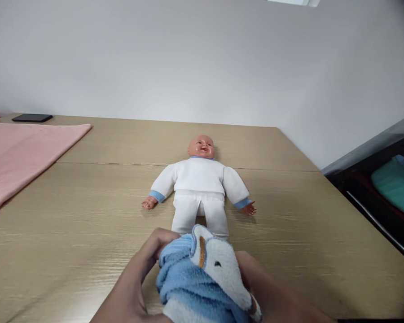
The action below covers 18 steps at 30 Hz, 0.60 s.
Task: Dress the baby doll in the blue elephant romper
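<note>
Both my hands grip a bunched blue and white terry garment with an animal-like patch showing a dark eye and an orange-brown strip. My left hand holds its left side, thumb and fingers curled round the cloth. On the other side my right hand grasps it, with most of its fingers hidden behind the fabric. Just beyond lies a baby doll on its back, head away from me, arms spread. It wears a white top and white trousers with blue cuffs. The garment hides the doll's lower legs and feet.
The wooden table reaches back to a pale wall. A pink cloth covers its left side, with a dark phone-like slab behind. Right of the table, a teal cloth lies on something dark.
</note>
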{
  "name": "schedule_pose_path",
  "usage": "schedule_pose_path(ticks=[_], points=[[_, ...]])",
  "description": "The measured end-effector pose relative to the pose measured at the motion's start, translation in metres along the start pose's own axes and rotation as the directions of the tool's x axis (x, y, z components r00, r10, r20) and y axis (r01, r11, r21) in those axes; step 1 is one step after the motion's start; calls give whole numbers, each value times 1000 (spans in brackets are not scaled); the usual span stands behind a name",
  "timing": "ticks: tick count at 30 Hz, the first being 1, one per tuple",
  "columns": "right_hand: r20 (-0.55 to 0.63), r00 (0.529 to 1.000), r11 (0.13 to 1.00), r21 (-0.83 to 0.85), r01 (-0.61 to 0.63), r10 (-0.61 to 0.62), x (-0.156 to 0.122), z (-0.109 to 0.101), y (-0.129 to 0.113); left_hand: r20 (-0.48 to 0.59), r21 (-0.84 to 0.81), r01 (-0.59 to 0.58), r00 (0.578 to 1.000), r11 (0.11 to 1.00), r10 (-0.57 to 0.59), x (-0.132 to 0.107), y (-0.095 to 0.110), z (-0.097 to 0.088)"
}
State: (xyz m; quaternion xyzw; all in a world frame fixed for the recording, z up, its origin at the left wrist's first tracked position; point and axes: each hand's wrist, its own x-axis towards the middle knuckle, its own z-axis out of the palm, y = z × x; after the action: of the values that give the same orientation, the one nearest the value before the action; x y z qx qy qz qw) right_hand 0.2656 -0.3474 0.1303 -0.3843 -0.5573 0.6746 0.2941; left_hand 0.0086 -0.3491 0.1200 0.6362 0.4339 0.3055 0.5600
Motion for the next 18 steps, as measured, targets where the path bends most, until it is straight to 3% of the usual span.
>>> schedule_pose_path(ticks=[3,6,10,14,18], points=[[-109,992,971,-234,42,-69,3,2,-11,-25,183,2,1000,983,2,4,10,-2],[-191,968,918,-389,75,-160,7,2,-17,27,317,-11,1000,948,3,10,19,0],[-128,973,878,-464,115,-195,10,4,-22,-52,166,-49,997,985,59,18,22,5],[-59,976,858,-490,156,-211,12,4,-28,-69,-39,-29,997,999,26,18,15,6],[-115,974,815,-571,96,-195,12,-5,-36,-58,12,22,998,1000,-21,15,6,9]])
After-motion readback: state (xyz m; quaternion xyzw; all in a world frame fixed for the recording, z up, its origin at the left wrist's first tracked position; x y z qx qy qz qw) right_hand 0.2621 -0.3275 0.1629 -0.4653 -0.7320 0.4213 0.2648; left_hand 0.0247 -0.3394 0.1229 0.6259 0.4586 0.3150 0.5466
